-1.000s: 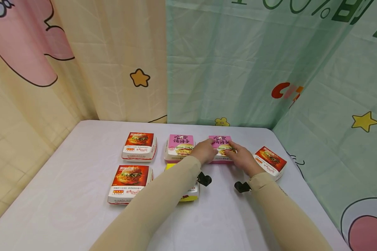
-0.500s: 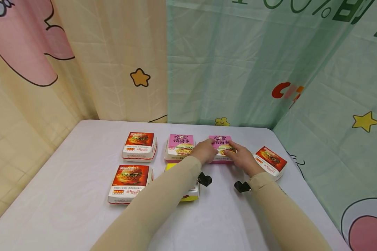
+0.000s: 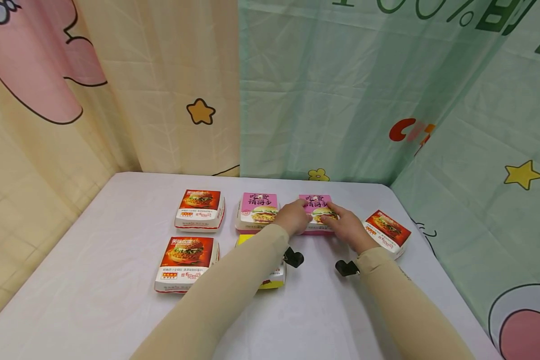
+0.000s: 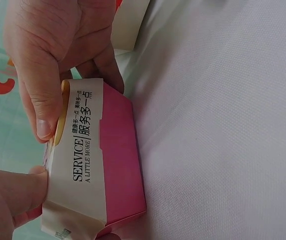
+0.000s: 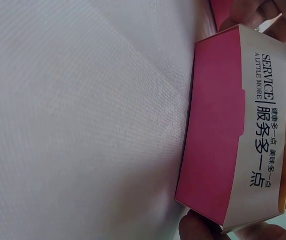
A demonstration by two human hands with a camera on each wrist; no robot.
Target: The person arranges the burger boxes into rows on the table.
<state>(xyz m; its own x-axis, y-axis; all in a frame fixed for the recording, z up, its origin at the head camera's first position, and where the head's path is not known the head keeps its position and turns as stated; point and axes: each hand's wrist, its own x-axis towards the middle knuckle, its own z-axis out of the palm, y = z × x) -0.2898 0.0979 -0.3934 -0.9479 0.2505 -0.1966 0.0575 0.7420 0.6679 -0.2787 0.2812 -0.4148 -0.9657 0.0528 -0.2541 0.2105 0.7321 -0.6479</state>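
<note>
Toward the desk's [image 3: 94,300] far edge, close under the curtain [image 3: 324,100], a pink box [image 3: 317,202] sits between another pink box [image 3: 257,210] on its left and a tilted red box [image 3: 387,227] near the right edge. Bare cloth lies open in front. Left hand [image 3: 292,216] and right hand [image 3: 348,229] grasp its two sides, thumbs on the lid.

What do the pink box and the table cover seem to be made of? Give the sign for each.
Pink box: probably thin printed cardboard, smooth and slightly glossy; it shows sharp folds and a tabbed lid edge.
Table cover: seemingly white woven cloth; a fine weave and soft creases show.
</note>
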